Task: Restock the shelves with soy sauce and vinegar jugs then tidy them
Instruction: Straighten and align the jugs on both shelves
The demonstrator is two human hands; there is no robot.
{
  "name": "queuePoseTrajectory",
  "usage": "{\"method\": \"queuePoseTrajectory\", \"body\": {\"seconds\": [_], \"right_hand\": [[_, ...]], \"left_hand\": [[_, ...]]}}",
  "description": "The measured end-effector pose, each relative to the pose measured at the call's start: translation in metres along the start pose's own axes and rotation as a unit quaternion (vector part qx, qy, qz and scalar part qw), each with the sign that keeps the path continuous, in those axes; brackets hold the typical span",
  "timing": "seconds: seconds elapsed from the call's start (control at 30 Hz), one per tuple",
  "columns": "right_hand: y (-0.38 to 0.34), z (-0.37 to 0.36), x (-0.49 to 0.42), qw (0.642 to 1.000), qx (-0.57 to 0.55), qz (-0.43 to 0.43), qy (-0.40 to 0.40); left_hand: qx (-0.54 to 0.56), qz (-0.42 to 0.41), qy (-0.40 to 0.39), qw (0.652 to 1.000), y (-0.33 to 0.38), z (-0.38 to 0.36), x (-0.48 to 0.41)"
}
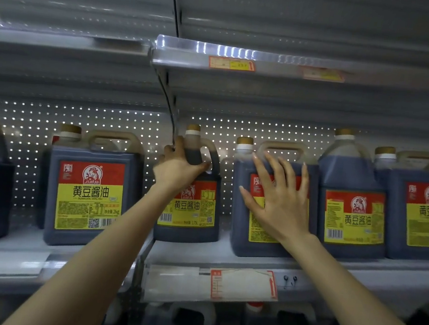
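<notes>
Dark soy sauce jugs [87, 197] are standing upright in a row on the shelf [186, 254], each wearing a red and yellow label and a gold cap. Your left grip [179, 166] is clasping the neck of the small jug [190, 212]; your right grip [275, 194] is lying flat on the handled jug [238, 230] just beside it

Two bare arms, seen from the wearer's own head

The left hand [178, 169] and right hand [277, 202] are slim and long-fingered; the right's fingernails [255, 155] are long and rounded, reaching past the fingertips. The left forearm [110, 257] and right forearm [339, 292] are slender and bare, from wrist to the picture's lower edge.
</notes>
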State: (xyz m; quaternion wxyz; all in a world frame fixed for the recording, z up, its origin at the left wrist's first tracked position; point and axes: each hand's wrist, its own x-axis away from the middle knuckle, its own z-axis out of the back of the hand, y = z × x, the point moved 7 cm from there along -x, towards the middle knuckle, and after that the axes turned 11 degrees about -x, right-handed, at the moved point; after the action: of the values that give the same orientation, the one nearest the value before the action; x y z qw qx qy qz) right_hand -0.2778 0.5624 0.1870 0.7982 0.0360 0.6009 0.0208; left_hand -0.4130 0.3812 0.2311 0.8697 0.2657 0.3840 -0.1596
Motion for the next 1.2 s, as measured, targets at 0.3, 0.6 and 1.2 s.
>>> {"method": "queuePoseTrajectory", "body": {"seconds": [0.3,0.6,1.2], "right_hand": [[0.0,-0.001,0.0,1.0,-0.002,-0.002,0.0],[0.001,-0.002,-0.001,1.0,-0.004,-0.002,-0.005],[0.001,-0.002,0.001,1.0,0.002,-0.005,-0.007]], "left_hand": [[-0.013,-0.033,0.002,0.999,0.006,0.011,0.001],[-0.038,-0.073,0.026,0.996,0.009,0.03,0.005],[0.081,-0.015,-0.094,0.992,0.003,0.007,-0.015]]}}
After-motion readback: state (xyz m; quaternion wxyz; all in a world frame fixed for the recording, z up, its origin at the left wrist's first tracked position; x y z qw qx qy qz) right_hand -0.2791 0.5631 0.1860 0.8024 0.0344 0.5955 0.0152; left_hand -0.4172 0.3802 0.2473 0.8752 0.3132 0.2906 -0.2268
